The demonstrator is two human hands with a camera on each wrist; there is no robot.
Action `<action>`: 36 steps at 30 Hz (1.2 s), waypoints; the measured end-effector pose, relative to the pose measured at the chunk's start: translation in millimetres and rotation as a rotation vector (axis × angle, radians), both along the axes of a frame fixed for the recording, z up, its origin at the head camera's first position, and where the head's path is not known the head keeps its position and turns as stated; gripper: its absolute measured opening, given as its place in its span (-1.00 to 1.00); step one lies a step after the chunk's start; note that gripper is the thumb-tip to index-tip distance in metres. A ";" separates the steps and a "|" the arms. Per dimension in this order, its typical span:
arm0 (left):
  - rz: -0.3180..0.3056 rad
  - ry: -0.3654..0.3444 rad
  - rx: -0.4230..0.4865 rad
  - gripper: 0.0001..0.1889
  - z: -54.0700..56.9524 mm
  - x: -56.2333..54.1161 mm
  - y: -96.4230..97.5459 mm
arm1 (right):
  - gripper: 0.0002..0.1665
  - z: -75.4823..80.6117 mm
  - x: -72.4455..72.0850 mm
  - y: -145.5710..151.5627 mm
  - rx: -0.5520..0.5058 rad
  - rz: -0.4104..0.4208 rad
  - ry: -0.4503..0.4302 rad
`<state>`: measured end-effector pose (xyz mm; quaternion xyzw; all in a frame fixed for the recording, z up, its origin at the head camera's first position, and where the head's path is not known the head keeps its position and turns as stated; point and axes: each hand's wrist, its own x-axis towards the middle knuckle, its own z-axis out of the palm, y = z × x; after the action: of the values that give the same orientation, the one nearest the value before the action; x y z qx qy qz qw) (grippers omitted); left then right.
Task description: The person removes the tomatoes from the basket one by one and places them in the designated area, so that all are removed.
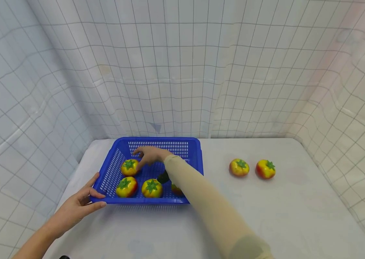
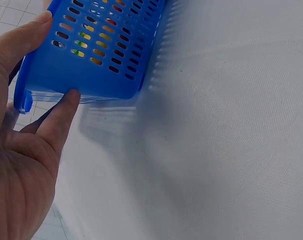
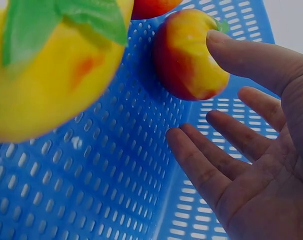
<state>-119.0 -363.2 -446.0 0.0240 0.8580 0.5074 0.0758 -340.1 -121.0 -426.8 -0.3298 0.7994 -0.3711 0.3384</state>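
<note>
A blue plastic basket (image 1: pixel 150 200) with slotted walls stands on the table. Its near left corner is held by my left hand (image 1: pixel 75 208), thumb and fingers on either side of the corner in the left wrist view. Inside lie several yellow-and-red toy persimmons with green leaf tops. My right hand (image 1: pixel 151 154) is inside the basket, fingers spread and relaxed, beside the back left persimmon (image 1: pixel 129 167). In the right wrist view the thumb overlaps this persimmon (image 3: pixel 191 55), and the palm holds nothing. Closer to the front are a second persimmon (image 1: pixel 126 187) and a third (image 1: pixel 152 188).
Another persimmon (image 1: pixel 176 190) in the basket is partly hidden by the right sleeve (image 1: pixel 208 201). To the basket's right, two more, a yellow persimmon (image 1: pixel 239 168) and a redder persimmon (image 1: pixel 265 169), lie on the white tabletop (image 1: pixel 286 216). Gridded white curtains (image 1: pixel 182 72) enclose the back and sides.
</note>
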 end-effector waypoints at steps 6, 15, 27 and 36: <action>0.008 -0.001 -0.005 -0.67 -1.0 -1.0 0.3 | -0.21 -2.3 2.9 -4.6 0.013 -0.013 0.014; 0.010 -0.006 -0.003 -0.67 -1.1 -0.9 -0.1 | -0.21 -6.9 1.9 -12.6 0.026 0.002 0.020; 0.006 0.008 -0.007 -0.68 0.0 -0.3 1.4 | -0.20 -12.1 -1.0 -17.0 0.052 -0.011 0.014; 0.000 0.018 0.005 -0.70 -0.9 -0.8 0.8 | -0.22 -14.2 -3.2 -19.4 0.090 0.007 0.026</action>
<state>-119.8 -362.4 -446.9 0.0289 0.8575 0.5091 0.0681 -343.3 -140.4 -441.0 -0.3219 0.8185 -0.3290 0.3438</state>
